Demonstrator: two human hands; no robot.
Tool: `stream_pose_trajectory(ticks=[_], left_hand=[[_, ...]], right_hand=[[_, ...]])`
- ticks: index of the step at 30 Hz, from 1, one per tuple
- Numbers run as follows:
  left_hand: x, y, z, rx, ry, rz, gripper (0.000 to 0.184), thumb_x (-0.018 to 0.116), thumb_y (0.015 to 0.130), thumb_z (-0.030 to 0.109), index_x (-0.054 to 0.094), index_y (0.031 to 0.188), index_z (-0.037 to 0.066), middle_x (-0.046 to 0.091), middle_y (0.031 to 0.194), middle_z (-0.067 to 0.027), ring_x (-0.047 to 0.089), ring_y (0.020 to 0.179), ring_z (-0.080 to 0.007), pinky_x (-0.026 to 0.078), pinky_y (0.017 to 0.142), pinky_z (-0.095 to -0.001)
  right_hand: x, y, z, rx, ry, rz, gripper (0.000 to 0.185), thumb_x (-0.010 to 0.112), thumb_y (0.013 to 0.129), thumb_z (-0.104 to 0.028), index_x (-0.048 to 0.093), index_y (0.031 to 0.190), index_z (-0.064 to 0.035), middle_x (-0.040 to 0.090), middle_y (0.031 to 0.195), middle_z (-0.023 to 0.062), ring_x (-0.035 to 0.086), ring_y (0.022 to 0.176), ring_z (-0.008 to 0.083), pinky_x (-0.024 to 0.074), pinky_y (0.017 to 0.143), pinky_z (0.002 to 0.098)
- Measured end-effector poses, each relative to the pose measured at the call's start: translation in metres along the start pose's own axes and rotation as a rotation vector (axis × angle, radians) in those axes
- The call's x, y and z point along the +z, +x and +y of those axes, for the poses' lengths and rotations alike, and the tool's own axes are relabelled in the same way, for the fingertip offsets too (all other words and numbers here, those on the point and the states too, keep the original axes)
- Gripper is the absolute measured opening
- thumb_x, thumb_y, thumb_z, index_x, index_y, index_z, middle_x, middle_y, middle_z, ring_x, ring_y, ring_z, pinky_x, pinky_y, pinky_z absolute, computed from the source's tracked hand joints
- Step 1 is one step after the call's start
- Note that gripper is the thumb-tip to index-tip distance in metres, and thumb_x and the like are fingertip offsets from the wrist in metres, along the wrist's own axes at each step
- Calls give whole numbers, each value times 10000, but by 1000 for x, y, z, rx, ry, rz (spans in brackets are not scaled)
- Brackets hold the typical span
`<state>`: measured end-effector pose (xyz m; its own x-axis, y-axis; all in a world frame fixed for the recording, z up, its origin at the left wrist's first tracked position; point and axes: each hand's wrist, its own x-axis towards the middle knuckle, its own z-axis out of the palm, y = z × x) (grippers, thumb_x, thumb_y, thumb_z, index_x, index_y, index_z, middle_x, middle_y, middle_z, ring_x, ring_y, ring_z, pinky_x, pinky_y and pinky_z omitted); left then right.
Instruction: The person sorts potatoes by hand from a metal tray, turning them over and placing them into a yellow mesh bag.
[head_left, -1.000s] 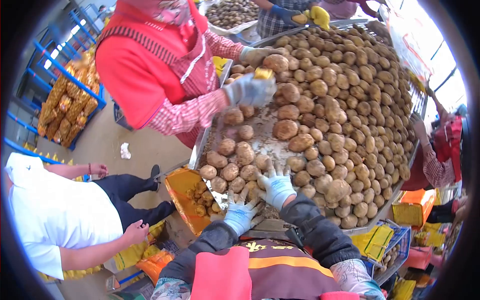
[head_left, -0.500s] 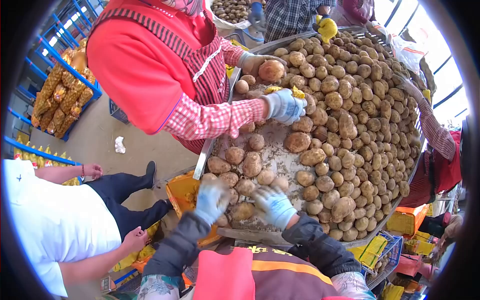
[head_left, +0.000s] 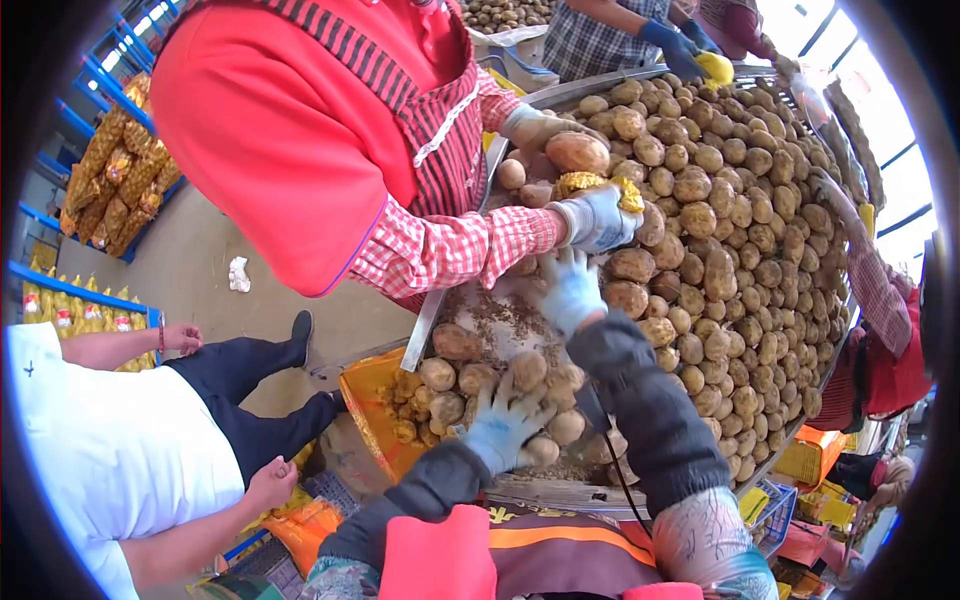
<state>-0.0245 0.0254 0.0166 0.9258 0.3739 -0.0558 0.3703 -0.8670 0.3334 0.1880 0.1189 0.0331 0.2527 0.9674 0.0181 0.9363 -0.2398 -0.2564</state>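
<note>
My left hand (head_left: 505,428), in a light blue glove, lies with fingers spread against several potatoes (head_left: 527,370) at the near edge of the metal-rimmed table (head_left: 424,328). My right hand (head_left: 572,292), gloved alike and slightly blurred, reaches forward over the bare, soil-strewn tabletop. Its fingers are stretched out, with no potato visible in them. Just beyond it is a co-worker's gloved hand (head_left: 598,218) with a yellow cloth (head_left: 580,183). That person's other hand (head_left: 540,128) is at a large potato (head_left: 578,152). A big potato heap (head_left: 740,250) covers the table's right side.
An orange-yellow container (head_left: 365,390) of potatoes stands at the table's near left corner. A person in a white shirt (head_left: 130,430) is at the left. Other workers stand around the far and right sides. Filled net sacks (head_left: 115,180) are stacked behind.
My right hand has moved forward toward the co-worker's hands. My left hand has shifted right and spread over the potatoes. Several near potatoes have moved, and more now show in the container.
</note>
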Motion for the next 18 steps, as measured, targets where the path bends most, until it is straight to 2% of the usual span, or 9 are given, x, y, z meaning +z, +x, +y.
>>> stream_pose_trajectory(ticks=[2,3,5,6,8,10,12,14,18], left_hand=[[10,-19,6,26,-46,-11,717,648,645,550,495,1289,274,358,1379,-97,304,1256,-404,165,1010,-648],[12,-25,5,64,-90,-23,700,658,642,533,505,1280,291,363,1376,-90,305,1258,-393,161,1009,-648],[8,-35,-1,28,-73,-65,684,657,645,527,511,1273,299,363,1376,-91,301,1266,-387,155,1012,-646],[5,-40,-2,4,-49,-104,669,656,648,520,517,1266,308,364,1377,-92,298,1274,-381,149,1015,-643],[5,-44,-5,-19,4,-179,637,650,673,500,516,1267,312,355,1389,-93,303,1285,-358,147,1015,-642],[15,-48,-8,-48,-12,-94,576,611,719,507,523,1259,324,337,1404,-100,303,1295,-330,133,1014,-647],[16,-52,-7,-63,-10,-56,494,561,766,516,549,1226,337,338,1406,-104,300,1300,-305,105,1020,-650],[20,-55,-6,-115,46,-120,440,531,785,528,584,1176,334,347,1399,-101,295,1303,-301,82,1029,-647],[16,-56,-4,-151,-7,-96,362,552,805,460,605,1127,304,345,1408,-112,292,1307,-306,92,1034,-637]], right_hand=[[-13,51,-3,228,170,-532,571,640,739,-458,518,1211,-162,424,1305,158,320,1260,399,385,905,549],[-3,53,-3,222,169,-539,571,640,739,-458,518,1211,-162,424,1305,158,320,1260,399,385,905,549],[24,45,-4,-4,131,-222,516,643,743,-452,542,1172,-184,413,1322,153,275,1282,431,423,891,544],[15,33,-13,-113,150,-185,490,647,735,-433,549,1162,-214,412,1324,140,245,1295,443,397,915,586],[12,-1,-18,-422,70,-103,497,676,695,-396,559,1132,-191,455,1243,148,351,1218,404,384,906,583],[11,-47,-15,-582,-68,-129,471,667,708,-360,552,1137,-201,438,1254,146,355,1229,376,352,887,642],[11,-94,-1,-534,-8,-219,479,621,765,-378,515,1204,-218,365,1356,143,287,1298,353,288,928,684],[-4,-133,14,-475,24,-170,522,635,742,-394,513,1220,-223,372,1347,143,343,1261,350,302,919,664],[-25,-199,42,-458,-88,-290,603,654,718,-437,498,1258,-219,350,1387,112,304,1282,370,278,953,657]])
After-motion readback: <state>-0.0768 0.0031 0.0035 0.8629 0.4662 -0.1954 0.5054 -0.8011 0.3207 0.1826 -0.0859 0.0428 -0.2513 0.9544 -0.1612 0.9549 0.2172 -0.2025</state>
